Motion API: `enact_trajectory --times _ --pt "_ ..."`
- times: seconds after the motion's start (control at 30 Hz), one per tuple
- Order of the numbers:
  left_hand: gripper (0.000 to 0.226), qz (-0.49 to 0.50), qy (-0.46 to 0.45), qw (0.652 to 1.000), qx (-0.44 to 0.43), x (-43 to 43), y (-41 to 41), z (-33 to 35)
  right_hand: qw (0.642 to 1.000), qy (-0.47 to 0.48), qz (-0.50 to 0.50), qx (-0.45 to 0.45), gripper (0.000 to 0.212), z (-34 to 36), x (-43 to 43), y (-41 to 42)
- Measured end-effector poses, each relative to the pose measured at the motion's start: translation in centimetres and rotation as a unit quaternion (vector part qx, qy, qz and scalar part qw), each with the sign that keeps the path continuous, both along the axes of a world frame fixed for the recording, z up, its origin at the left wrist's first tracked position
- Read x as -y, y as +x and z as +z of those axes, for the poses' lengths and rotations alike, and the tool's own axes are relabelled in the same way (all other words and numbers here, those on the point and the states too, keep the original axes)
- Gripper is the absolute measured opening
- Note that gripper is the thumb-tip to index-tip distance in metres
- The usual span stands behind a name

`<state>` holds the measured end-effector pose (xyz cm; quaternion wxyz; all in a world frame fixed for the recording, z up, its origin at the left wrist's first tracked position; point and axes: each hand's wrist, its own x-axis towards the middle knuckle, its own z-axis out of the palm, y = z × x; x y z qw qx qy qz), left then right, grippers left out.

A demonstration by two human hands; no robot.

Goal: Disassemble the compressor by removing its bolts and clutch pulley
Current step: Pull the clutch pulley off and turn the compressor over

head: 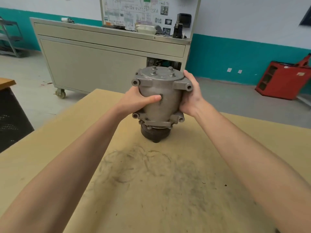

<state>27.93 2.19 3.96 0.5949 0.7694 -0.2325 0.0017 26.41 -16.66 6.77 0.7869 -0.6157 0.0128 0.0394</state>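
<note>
Compressor (pixel 159 100): grey cast body, centre of frame, held upright. Dark clutch pulley (pixel 155 134) at its lower end, on or just above the smudged tan tabletop (pixel 168 190). Four bolts (pixel 153 73) seated in top face. Left grip (pixel 139 100) and right grip (pixel 191 96) each clasp an opposite side of the body.

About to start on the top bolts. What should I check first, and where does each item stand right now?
1. Grey metal compressor stands upright, black clutch pulley down on the tan tabletop: ok.
2. Left hand grips the body: ok.
3. Right hand grips the opposite side: ok.
4. Four hex bolts on top present and uncovered: ok.
5. Tool for the bolts in view: not ok, none seen.
6. Bolt tightness: cannot tell.
</note>
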Motion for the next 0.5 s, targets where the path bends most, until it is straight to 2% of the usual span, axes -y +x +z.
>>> enact_trajectory --times 0.1,0.33,0.5 --pt "0.052 0.067 -0.001 0.997 0.042 0.2 -0.9 -0.4 0.999 0.043 -0.015 -0.001 0.045 0.2 -0.5 -0.6" --pt "0.046 0.071 -0.009 0.996 0.055 -1.2 -6.6 -0.1 0.998 0.066 0.012 -0.001 0.045 -0.3 -1.5 -5.1" --pt "0.049 0.091 -0.010 0.993 0.074 -3.5 -12.6 -0.3 0.995 0.083 0.064 0.002 0.045 -0.5 -3.4 -10.0"
